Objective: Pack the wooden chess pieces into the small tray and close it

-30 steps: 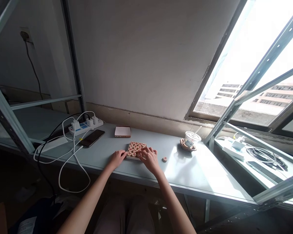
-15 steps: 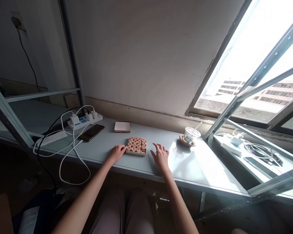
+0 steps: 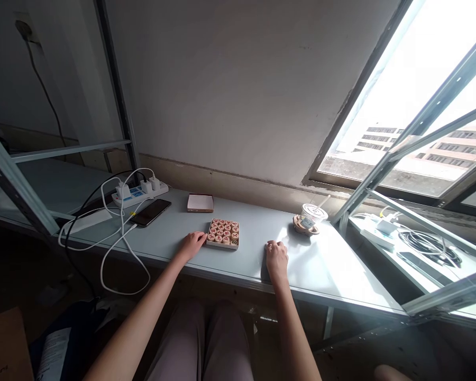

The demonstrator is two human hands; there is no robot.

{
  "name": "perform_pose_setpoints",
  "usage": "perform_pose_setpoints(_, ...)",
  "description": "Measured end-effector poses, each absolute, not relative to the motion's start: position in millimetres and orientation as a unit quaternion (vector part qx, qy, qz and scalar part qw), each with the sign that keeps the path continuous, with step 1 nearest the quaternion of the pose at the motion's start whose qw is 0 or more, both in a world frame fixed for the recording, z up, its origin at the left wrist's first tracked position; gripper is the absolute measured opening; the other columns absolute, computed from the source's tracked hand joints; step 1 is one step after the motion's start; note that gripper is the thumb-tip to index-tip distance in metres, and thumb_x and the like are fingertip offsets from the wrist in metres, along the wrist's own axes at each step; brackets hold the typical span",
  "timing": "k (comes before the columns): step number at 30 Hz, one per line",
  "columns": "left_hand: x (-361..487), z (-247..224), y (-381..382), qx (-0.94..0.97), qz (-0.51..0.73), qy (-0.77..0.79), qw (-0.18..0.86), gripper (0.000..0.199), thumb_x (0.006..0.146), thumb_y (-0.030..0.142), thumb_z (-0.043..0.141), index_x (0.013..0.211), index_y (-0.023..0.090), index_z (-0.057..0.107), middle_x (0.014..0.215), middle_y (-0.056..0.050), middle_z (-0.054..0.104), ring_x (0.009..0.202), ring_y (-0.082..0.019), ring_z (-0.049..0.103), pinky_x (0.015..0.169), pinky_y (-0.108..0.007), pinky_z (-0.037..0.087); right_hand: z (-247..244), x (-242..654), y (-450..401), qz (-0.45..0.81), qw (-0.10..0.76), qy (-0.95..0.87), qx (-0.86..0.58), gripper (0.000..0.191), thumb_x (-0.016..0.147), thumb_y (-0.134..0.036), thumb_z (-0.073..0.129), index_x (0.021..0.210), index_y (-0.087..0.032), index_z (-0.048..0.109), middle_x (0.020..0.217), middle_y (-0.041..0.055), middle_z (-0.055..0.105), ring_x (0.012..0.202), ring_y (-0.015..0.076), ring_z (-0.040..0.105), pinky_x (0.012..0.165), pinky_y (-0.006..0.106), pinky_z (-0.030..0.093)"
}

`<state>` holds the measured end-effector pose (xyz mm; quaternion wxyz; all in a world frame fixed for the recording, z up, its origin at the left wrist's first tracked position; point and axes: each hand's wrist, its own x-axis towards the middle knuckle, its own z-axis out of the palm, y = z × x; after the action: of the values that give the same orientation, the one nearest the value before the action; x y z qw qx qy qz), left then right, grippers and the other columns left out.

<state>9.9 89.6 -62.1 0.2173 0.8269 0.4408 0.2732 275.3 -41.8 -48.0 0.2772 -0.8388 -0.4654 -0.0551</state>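
A shallow open box (image 3: 222, 245) holds Chinese chess pieces (image 3: 223, 229), round wooden discs packed in rows with mostly red characters; the disc at its front right corner bears dark marks. My left hand (image 3: 193, 244) is closed at the box's left side, fingertips on its edge. To the right of the box, apart from it, my right hand (image 3: 277, 258) rests low over the table with its fingers curled in. I see nothing in that hand, though its palm side is hidden. Behind the box lies a separate shallow lid (image 3: 200, 203), its pale inside facing up.
A lidded plastic cup with a straw (image 3: 312, 216) stands in a brown holder (image 3: 304, 228) at the right. At the left lie a phone (image 3: 150, 212), a power strip (image 3: 138, 194) and loose white cables (image 3: 122, 241). Metal frame posts (image 3: 359, 196) flank the table.
My right hand has moved to the right, away from the box, and its spread fingers have curled in. My left hand stays at the box's left edge.
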Motion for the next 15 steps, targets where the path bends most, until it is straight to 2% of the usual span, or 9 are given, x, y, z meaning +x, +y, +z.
perform_pose_setpoints(4, 9, -64, 92, 0.826, 0.272, 0.44, 0.223, 0.036, 0.088, 0.035, 0.033, 0.06, 0.019, 0.049, 0.065, -0.004, 0.056, 0.062, -0.016, 0.049, 0.059, -0.024, 0.029, -40, 258, -31, 0.037, 0.397, -0.578, -0.712, 0.032, 0.087, -0.037, 0.042, 0.107, -0.02, 0.059, 0.098, 0.0084, 0.064, 0.085, 0.0194, 0.058, 0.072, 0.03, 0.042)
perform_pose_setpoints(8, 9, -63, 90, 0.827, 0.272, 0.442, 0.216, 0.035, 0.088, 0.034, 0.034, 0.062, 0.018, 0.05, 0.067, -0.004, 0.057, 0.063, -0.016, 0.05, 0.059, -0.024, 0.03, -32, 223, -19, -0.01, 0.357, -0.66, -0.661, 0.022, 0.088, -0.04, 0.047, 0.1, -0.028, 0.062, 0.099, 0.0013, 0.066, 0.094, 0.018, 0.055, 0.081, 0.032, 0.036)
perform_pose_setpoints(15, 10, -63, 90, 0.828, 0.264, 0.447, 0.211, 0.033, 0.088, 0.031, 0.036, 0.06, 0.018, 0.048, 0.063, -0.002, 0.055, 0.061, -0.015, 0.048, 0.058, -0.023, 0.028, -36, 214, -18, -0.066, 0.313, -0.661, -0.678, 0.024, 0.09, -0.04, 0.044, 0.096, -0.03, 0.064, 0.105, 0.0021, 0.062, 0.095, 0.0187, 0.052, 0.077, 0.032, 0.033)
